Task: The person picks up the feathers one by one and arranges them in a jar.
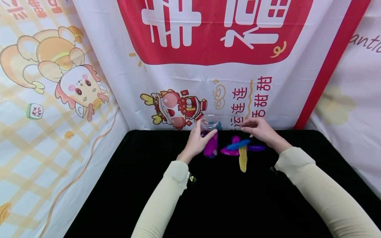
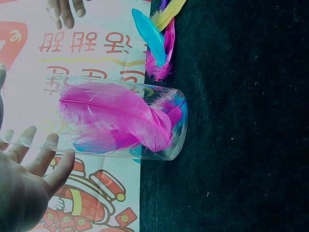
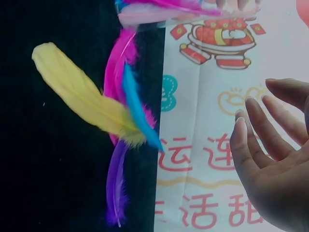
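Observation:
My left hand (image 1: 197, 140) grips a clear cylindrical jar (image 1: 209, 119) near the back edge of the table, its thumb across the near side. Inside the jar lie pink feathers (image 2: 116, 108) with a few blue ones. Right of the jar, a loose pile holds a yellow feather (image 1: 243, 160), a blue feather (image 1: 238, 144), a purple feather (image 1: 256, 148) and bright pink feathers (image 3: 114, 72). Above this pile hovers my right hand (image 1: 260, 130), fingers loosely bent, thumb apart, nothing between them in the right wrist view (image 3: 275, 154).
Black cloth covers the table (image 1: 226, 201). A white backdrop (image 1: 184, 76) with red print rises right behind its back edge, and a patterned side cloth (image 1: 59, 138) stands at the left. A teal shape (image 3: 169, 93) shows against the backdrop, close behind the jar.

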Available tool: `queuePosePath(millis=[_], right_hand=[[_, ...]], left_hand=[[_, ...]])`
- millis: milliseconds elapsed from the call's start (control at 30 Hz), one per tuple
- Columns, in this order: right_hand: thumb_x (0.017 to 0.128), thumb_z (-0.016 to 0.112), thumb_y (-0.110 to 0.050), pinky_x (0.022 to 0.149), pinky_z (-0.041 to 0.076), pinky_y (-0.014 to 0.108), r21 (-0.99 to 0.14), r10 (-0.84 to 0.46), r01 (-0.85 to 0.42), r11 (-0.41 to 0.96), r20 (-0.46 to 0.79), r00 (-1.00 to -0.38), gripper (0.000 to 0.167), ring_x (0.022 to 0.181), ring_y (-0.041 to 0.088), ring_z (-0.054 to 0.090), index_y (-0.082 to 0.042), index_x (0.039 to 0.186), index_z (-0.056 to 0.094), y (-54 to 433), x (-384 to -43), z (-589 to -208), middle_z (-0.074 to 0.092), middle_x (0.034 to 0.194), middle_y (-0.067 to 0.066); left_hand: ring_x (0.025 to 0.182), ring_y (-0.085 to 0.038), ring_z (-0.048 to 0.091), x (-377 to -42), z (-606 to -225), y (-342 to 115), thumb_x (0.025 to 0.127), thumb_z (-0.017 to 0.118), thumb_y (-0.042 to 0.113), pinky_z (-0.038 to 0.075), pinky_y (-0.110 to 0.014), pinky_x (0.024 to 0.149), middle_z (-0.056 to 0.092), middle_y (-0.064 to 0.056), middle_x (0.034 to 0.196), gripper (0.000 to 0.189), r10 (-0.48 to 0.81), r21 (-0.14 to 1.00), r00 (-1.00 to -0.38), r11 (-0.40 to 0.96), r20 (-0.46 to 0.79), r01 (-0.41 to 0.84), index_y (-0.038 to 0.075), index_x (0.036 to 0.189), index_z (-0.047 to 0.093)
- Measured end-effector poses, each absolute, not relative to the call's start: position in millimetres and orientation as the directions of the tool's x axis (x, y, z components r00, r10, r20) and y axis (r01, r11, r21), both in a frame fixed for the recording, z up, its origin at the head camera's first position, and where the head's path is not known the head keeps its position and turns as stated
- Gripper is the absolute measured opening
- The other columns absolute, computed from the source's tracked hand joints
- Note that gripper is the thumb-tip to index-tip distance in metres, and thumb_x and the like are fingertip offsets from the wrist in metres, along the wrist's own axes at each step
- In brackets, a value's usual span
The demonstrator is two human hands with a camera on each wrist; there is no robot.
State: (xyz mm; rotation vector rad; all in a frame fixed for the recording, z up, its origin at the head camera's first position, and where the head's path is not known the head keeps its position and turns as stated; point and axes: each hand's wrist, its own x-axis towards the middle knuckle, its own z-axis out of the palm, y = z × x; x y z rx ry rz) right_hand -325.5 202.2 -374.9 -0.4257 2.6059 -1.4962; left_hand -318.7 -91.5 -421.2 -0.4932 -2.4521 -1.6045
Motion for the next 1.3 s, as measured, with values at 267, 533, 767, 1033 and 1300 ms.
queuePosePath(millis=[267, 533, 767, 1033, 1300], right_hand=[[0.101, 0.067, -0.019, 0.073, 0.057, 0.031, -0.841, -0.28, -0.18, 0.51, 0.036, -0.959, 0.03, 0.09, 0.01, 0.064, 0.002, 0.123, 0.066, 215, -330, -386, 0.068, 0.119, 0.023], [0.1, 0.068, -0.018, 0.075, 0.054, 0.026, -0.801, -0.277, -0.2, 0.564, 0.045, -0.96, 0.029, 0.091, 0.014, 0.065, 0.003, 0.12, 0.068, 225, -332, -394, 0.069, 0.118, 0.022], [0.1, 0.068, -0.018, 0.081, 0.053, 0.026, -0.756, -0.264, -0.198, 0.623, 0.035, -0.964, 0.028, 0.098, 0.017, 0.066, 0.002, 0.12, 0.068, 237, -339, -408, 0.07, 0.118, 0.021], [0.099, 0.068, -0.016, 0.083, 0.052, 0.033, -0.71, -0.266, -0.211, 0.672, 0.035, -0.963, 0.028, 0.1, 0.026, 0.066, 0.003, 0.119, 0.068, 252, -343, -423, 0.072, 0.113, 0.02], [0.099, 0.067, -0.019, 0.087, 0.053, 0.041, -0.684, -0.259, -0.169, 0.709, -0.029, -0.966, 0.033, 0.104, 0.03, 0.066, 0.003, 0.123, 0.066, 263, -344, -441, 0.07, 0.118, 0.022]], left_hand=[[0.133, -0.024, 0.053, -318, -420, -91, 0.094, 0.07, 0.053, 0.052, -0.044, 0.102, 0.05, -0.009, 0.145, 0.083, 0.177, 0.861, -0.934, 0.364, 0.311, 0.356, 0.012, 0.155, 0.033], [0.135, -0.026, 0.051, -318, -420, -91, 0.094, 0.07, 0.052, 0.052, -0.044, 0.103, 0.045, -0.013, 0.151, 0.081, 0.18, 0.858, -0.933, 0.368, 0.312, 0.358, 0.016, 0.156, 0.032], [0.135, -0.024, 0.051, -318, -420, -91, 0.094, 0.071, 0.052, 0.052, -0.043, 0.103, 0.046, -0.011, 0.149, 0.081, 0.176, 0.862, -0.936, 0.365, 0.306, 0.351, 0.016, 0.155, 0.033], [0.136, -0.024, 0.05, -318, -419, -92, 0.095, 0.071, 0.05, 0.05, -0.043, 0.105, 0.044, -0.012, 0.152, 0.079, 0.182, 0.87, -0.938, 0.355, 0.294, 0.342, 0.019, 0.156, 0.031], [0.134, -0.022, 0.052, -317, -418, -91, 0.095, 0.07, 0.049, 0.051, -0.041, 0.104, 0.046, -0.009, 0.149, 0.079, 0.185, 0.867, -0.938, 0.363, 0.292, 0.341, 0.018, 0.156, 0.032]])
